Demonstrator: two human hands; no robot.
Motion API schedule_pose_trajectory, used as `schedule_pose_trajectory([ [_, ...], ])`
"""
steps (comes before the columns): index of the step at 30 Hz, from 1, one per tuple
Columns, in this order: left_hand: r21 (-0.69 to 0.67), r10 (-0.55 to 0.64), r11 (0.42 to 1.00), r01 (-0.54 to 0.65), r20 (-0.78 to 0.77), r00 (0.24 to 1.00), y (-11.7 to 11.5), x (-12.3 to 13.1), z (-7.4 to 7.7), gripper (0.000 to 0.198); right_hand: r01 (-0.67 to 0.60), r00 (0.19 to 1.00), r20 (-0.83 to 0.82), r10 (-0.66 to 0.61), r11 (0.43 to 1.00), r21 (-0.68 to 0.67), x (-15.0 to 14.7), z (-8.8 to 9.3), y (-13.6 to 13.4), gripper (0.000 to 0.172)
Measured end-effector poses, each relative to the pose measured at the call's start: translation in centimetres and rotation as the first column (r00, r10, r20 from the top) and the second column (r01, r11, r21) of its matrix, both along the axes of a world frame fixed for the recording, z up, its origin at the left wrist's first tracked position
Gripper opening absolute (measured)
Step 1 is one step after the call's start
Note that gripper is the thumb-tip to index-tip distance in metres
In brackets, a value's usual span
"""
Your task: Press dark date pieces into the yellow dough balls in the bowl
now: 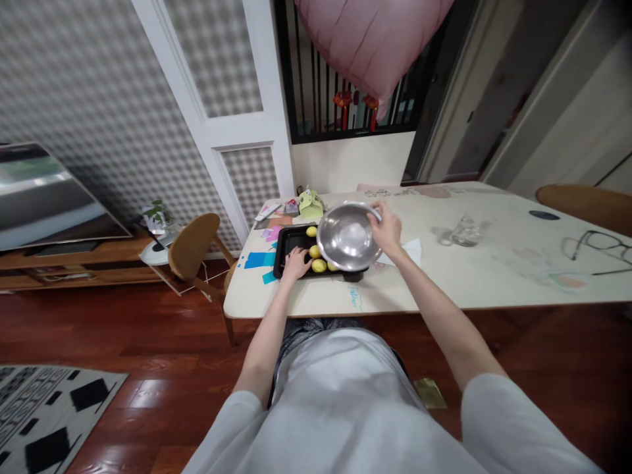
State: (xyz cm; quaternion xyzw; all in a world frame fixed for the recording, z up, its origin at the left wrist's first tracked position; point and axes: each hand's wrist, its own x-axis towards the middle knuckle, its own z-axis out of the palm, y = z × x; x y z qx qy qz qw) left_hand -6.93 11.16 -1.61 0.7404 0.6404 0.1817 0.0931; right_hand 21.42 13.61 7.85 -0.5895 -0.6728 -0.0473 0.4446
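Your right hand (388,232) grips the rim of a metal bowl (347,238), its hollow turned toward you. Your left hand (296,264) is loosely spread over the black tray (291,238), its fingers just beside the yellow lemons (318,266); it seems to grasp nothing. The lemons sit in the tray on the desk (444,280), and the bowl stands in your line of sight, covering much of the tray's right part; whether the two touch, you can't tell.

Beyond the tray you have a green item (310,205) close by, with a white remote-like object (268,211) to its left. Blue patches (259,260) mark the desktop left of the tray. A white sheet (413,253) lies partly behind your right forearm. Farther right are a clear glass (467,232), a dark oval piece (544,214) and eyeglasses (600,241). A wooden chair (194,247) stands at the desk's left end, and a pink balloon (372,43) hangs beyond the far edge.
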Motion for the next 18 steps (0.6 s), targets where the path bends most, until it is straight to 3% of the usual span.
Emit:
schedule_pose_trajectory([
  [2,0.020,-0.010,1.000,0.009,0.021,1.000,-0.1,0.0,0.1,0.055,-0.181,0.982,-0.073,0.175,0.979,-0.094,0.3,-1.8,-2.7,0.022],
  [4,0.056,-0.036,0.998,0.034,0.051,0.998,-0.2,0.0,0.2,0.061,-0.382,0.917,-0.201,0.346,0.905,-0.186,0.1,-4.0,-5.3,0.017],
  [7,0.153,-0.141,0.980,0.124,0.108,0.984,-0.4,0.0,0.3,0.058,-0.557,0.807,-0.388,0.445,0.792,-0.251,-0.7,-6.9,-8.0,0.017],
  [10,0.284,-0.253,0.937,0.204,0.146,0.956,-1.0,0.0,0.3,0.051,-0.635,0.731,-0.529,0.431,0.713,-0.297,-1.6,-8.9,-8.9,0.023],
  [13,0.358,-0.290,0.907,0.223,0.143,0.946,-2.0,0.0,0.1,0.045,-0.666,0.679,-0.628,0.381,0.680,-0.307,-2.1,-10.0,-8.7,0.029],
  [18,0.221,-0.271,0.941,0.257,0.034,0.962,-3.5,0.0,0.0,0.040,-0.655,0.666,-0.642,0.380,0.709,-0.260,-2.3,-10.6,-8.8,0.031],
])
